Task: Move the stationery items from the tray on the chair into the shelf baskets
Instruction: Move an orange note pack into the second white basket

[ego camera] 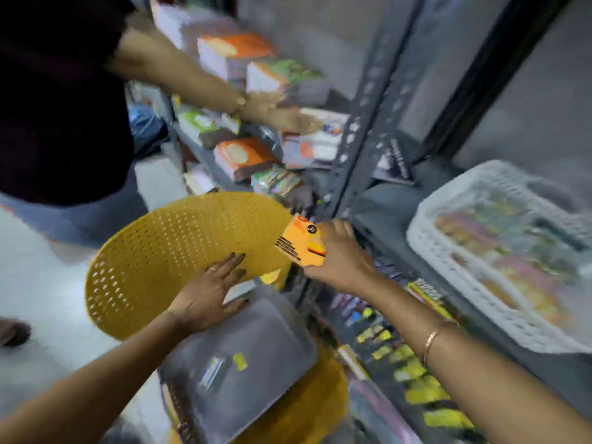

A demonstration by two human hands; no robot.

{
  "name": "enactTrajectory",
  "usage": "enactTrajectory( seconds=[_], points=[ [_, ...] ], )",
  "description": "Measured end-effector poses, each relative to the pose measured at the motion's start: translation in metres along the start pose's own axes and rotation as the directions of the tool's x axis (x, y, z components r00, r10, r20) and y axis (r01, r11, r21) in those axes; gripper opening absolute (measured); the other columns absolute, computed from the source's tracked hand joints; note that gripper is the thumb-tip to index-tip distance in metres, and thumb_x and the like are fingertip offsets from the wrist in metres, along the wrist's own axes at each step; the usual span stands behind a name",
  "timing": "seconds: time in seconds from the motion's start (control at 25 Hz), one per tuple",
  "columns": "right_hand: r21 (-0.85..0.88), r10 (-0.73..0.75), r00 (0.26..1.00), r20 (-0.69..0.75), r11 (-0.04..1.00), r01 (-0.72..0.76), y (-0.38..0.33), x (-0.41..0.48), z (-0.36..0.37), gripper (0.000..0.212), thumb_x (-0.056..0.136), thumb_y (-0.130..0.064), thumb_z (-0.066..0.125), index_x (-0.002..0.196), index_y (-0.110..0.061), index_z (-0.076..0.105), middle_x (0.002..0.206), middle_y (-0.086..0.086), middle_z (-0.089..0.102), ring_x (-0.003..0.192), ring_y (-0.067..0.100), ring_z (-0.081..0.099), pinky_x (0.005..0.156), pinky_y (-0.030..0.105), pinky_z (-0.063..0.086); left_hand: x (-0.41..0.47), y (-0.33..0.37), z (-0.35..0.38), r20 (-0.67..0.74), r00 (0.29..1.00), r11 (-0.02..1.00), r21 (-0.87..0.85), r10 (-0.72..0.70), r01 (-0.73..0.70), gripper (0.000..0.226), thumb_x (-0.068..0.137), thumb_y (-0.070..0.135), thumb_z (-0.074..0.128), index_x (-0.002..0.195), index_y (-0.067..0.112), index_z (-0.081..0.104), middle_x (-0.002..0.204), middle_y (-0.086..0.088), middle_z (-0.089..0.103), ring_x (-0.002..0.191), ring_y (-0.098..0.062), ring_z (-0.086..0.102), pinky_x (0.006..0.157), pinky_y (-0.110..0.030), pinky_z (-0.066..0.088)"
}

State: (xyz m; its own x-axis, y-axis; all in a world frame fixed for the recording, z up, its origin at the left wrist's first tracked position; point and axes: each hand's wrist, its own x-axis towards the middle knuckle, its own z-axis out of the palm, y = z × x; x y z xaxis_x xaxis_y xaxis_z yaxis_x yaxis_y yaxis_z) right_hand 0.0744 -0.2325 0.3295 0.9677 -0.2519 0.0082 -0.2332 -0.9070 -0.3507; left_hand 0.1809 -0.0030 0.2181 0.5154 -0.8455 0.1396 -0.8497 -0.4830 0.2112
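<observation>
A grey tray (256, 357) rests on the yellow perforated chair (166, 251), with a small yellow item (239, 361) and a pale flat item (213, 371) lying in it. My left hand (208, 293) lies flat with spread fingers on the tray's far edge, against the chair back. My right hand (339, 254) grips an orange stationery pack (299, 241) above the tray's far right corner, beside the grey shelf upright (355, 149). A white woven basket (448, 270) with colourful items stands on the shelf to the right.
Another person in a dark top (61, 100) stands at the left, an arm (198, 81) reaching into shelves stacked with orange and green packs (243, 155). A lower shelf under my right arm holds yellow and mixed items (407, 373). White floor (35, 283) lies at the left.
</observation>
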Motion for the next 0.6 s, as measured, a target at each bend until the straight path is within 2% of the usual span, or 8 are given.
enactTrajectory(
  seconds=[0.08, 0.2, 0.36, 0.44, 0.48, 0.56, 0.6],
  points=[
    [-0.017, 0.022, 0.998, -0.054, 1.0, -0.023, 0.007, -0.023, -0.063, 0.063, 0.063, -0.037, 0.07, 0.114, -0.008, 0.047, 0.114, 0.015, 0.045, 0.111, 0.029, 0.039, 0.086, 0.036, 0.037, 0.04, 0.032, -0.038, -0.091, 0.994, 0.997, -0.042, 0.06, -0.064, 0.063, 0.088, 0.058, 0.034, 0.115, 0.007, 0.059, 0.138, -0.015, 0.046, 0.124, -0.033, 0.044, 0.095, -0.048, 0.041],
    [-0.05, 0.079, 0.984, -0.161, 0.995, -0.088, 0.031, -0.067, -0.143, 0.062, 0.065, -0.035, 0.071, 0.115, -0.008, 0.048, 0.113, 0.014, 0.046, 0.11, 0.029, 0.039, 0.091, 0.037, 0.038, 0.093, 0.1, -0.078, -0.208, 0.959, 0.977, -0.049, 0.195, -0.21, 0.065, 0.084, 0.056, 0.037, 0.117, 0.003, 0.057, 0.132, -0.018, 0.05, 0.119, -0.033, 0.048, 0.093, -0.039, 0.041],
    [-0.069, 0.268, 0.91, -0.316, 0.95, -0.304, 0.09, -0.151, -0.226, 0.067, 0.067, -0.033, 0.073, 0.122, -0.006, 0.046, 0.117, 0.015, 0.046, 0.113, 0.028, 0.04, 0.094, 0.035, 0.038, 0.144, 0.22, -0.097, -0.298, 0.886, 0.916, -0.078, 0.355, -0.393, 0.068, 0.082, 0.055, 0.038, 0.123, 0.002, 0.052, 0.136, -0.02, 0.046, 0.117, -0.038, 0.049, 0.09, -0.046, 0.044],
    [-0.093, 0.366, 0.875, -0.317, 0.906, -0.413, 0.128, -0.194, -0.246, 0.07, 0.066, -0.039, 0.07, 0.122, -0.005, 0.048, 0.119, 0.018, 0.05, 0.113, 0.031, 0.043, 0.094, 0.033, 0.037, 0.156, 0.284, -0.094, -0.333, 0.83, 0.864, -0.082, 0.447, -0.497, 0.073, 0.088, 0.061, 0.029, 0.123, 0.001, 0.051, 0.136, -0.022, 0.045, 0.12, -0.038, 0.046, 0.093, -0.045, 0.039],
    [-0.121, 0.419, 0.857, -0.301, 0.874, -0.47, 0.147, -0.218, -0.252, 0.073, 0.061, -0.048, 0.065, 0.119, -0.005, 0.05, 0.117, 0.019, 0.053, 0.112, 0.032, 0.045, 0.093, 0.033, 0.037, 0.158, 0.319, -0.092, -0.33, 0.809, 0.842, -0.074, 0.486, -0.535, 0.077, 0.089, 0.063, 0.021, 0.123, 0.001, 0.051, 0.136, -0.023, 0.046, 0.121, -0.037, 0.046, 0.092, -0.045, 0.039],
    [-0.136, 0.542, 0.801, -0.253, 0.8, -0.584, 0.187, -0.266, -0.257, 0.085, 0.05, -0.06, 0.055, 0.118, -0.008, 0.05, 0.12, 0.018, 0.053, 0.116, 0.033, 0.045, 0.096, 0.034, 0.037, 0.158, 0.382, -0.084, -0.284, 0.779, 0.802, -0.057, 0.558, -0.595, 0.082, 0.089, 0.064, 0.011, 0.122, 0.002, 0.052, 0.136, -0.022, 0.046, 0.122, -0.036, 0.045, 0.092, -0.045, 0.04],
    [-0.112, 0.594, 0.772, -0.226, 0.771, -0.627, 0.202, -0.286, -0.255, 0.088, 0.05, -0.059, 0.058, 0.121, -0.007, 0.048, 0.126, 0.018, 0.049, 0.121, 0.033, 0.041, 0.1, 0.035, 0.036, 0.157, 0.405, -0.077, -0.249, 0.772, 0.785, -0.064, 0.585, -0.616, 0.084, 0.088, 0.065, 0.009, 0.123, 0.002, 0.053, 0.137, -0.022, 0.044, 0.125, -0.036, 0.043, 0.095, -0.045, 0.039]
  ],
)
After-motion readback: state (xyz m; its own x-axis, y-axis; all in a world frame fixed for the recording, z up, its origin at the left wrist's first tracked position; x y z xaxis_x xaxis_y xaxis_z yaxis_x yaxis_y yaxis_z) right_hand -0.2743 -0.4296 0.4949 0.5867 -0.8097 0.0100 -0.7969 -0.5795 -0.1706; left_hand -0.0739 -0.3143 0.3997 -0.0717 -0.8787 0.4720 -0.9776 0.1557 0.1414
